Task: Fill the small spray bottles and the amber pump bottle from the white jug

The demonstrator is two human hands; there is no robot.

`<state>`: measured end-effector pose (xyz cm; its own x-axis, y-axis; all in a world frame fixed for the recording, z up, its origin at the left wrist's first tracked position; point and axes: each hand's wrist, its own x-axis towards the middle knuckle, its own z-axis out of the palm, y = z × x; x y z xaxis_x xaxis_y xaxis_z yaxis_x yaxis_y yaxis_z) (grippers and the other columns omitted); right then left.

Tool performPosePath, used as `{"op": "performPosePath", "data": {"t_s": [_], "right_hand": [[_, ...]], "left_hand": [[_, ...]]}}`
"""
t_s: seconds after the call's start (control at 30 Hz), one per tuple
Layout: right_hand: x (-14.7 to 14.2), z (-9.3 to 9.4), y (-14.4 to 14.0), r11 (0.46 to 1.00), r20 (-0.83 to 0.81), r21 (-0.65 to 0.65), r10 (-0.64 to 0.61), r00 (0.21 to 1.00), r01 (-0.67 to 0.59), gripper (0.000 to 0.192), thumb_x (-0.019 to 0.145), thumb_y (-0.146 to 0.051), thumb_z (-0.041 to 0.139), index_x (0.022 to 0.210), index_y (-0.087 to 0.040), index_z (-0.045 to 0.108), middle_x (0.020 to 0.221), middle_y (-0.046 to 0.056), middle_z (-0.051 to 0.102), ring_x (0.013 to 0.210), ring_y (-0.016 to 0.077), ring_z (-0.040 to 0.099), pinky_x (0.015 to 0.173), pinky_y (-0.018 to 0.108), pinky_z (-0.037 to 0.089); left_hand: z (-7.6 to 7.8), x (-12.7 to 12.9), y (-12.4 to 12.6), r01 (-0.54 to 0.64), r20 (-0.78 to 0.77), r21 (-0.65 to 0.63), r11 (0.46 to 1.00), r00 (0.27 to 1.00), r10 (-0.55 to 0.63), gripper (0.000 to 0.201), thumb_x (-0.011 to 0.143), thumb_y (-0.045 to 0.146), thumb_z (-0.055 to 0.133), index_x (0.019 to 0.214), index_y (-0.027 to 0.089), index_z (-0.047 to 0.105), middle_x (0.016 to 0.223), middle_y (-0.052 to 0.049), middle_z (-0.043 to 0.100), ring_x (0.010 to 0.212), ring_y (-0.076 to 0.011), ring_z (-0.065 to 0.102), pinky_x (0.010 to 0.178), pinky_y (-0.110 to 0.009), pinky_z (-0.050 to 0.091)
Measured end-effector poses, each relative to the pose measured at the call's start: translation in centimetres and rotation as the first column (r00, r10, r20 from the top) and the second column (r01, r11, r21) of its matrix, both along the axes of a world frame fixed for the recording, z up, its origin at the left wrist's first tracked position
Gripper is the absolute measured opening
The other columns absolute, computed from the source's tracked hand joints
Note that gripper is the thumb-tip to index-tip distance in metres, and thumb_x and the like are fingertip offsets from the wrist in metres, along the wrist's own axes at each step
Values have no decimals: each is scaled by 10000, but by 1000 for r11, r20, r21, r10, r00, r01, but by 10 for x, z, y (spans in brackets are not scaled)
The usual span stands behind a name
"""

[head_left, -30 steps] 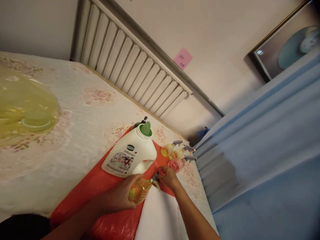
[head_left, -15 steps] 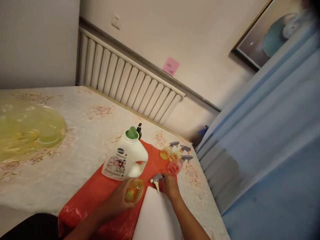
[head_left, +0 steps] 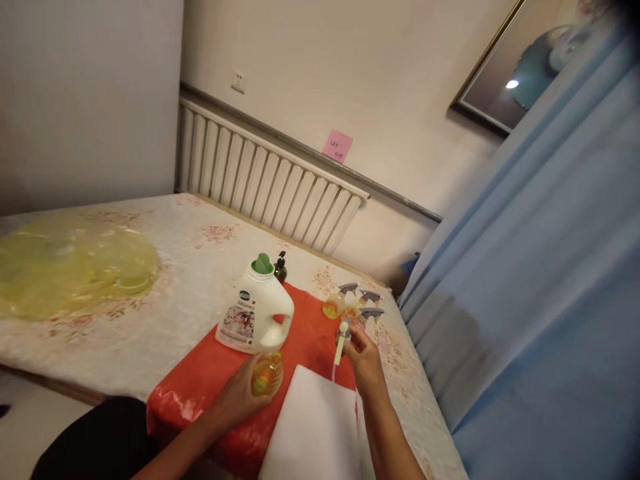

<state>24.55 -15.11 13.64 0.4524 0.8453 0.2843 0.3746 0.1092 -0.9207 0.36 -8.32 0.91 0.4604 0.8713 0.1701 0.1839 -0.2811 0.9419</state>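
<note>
My left hand (head_left: 247, 392) is wrapped round a small clear bottle (head_left: 267, 375) with yellow-orange colouring, its mouth uncovered and tilted up. In my right hand (head_left: 365, 360) is a spray trigger head (head_left: 343, 337), pale green and grey, with a thin tube hanging below it. Just beyond my left hand stands a white detergent jug (head_left: 257, 310) with a green spout (head_left: 263, 263) and no cap on. Past my right hand are several round spray bottles with grey trigger tops (head_left: 371, 312), one of them yellow (head_left: 331, 307).
A red plastic sheet (head_left: 310, 323) lies under the jug, with a white board (head_left: 313, 427) in front. A dark pump bottle (head_left: 281, 268) stands behind the jug. A yellow plastic bag (head_left: 75, 267) rests at left on the flowered cover (head_left: 185, 293). Blue curtain (head_left: 500, 293) hangs at right.
My right hand has lifted and turned the spray trigger head, which now points down with its tube showing. My left hand still holds the bottle. The view has shifted slightly.
</note>
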Motion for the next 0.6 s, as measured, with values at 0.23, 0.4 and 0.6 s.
{"op": "performPosePath", "data": {"t_s": [0.23, 0.4, 0.6], "right_hand": [[-44, 28, 8, 962, -320, 267, 138, 937, -51, 291, 775, -298, 721, 1043, -190, 692, 945, 62, 740, 773, 187, 669, 689, 312, 543], [-72, 37, 20, 908, -412, 414, 254, 875, -68, 292, 788, -250, 734, 1071, -201, 682, 925, 46, 733, 740, 157, 649, 667, 281, 521], [-85, 15, 33, 922, -356, 376, 230, 906, -86, 293, 826, -311, 699, 1084, -175, 672, 1002, 81, 737, 788, 186, 668, 731, 322, 543]], "left_hand": [[-3, -3, -8, 0, -11, -117, 993, 1000, -1, 713, 673, 153, 657, 1336, 184, 396, 1368, -132, 576, 1254, -269, 569, 1068, -409, 448], [7, -2, -12, 27, 20, -134, 991, 999, -25, 659, 701, 168, 652, 1314, 211, 412, 1315, -102, 613, 1216, -263, 597, 1044, -408, 464], [4, 0, -13, 10, 40, -103, 995, 999, -6, 659, 684, 145, 643, 1301, 210, 421, 1299, -103, 618, 1202, -263, 604, 1037, -400, 466]]}}
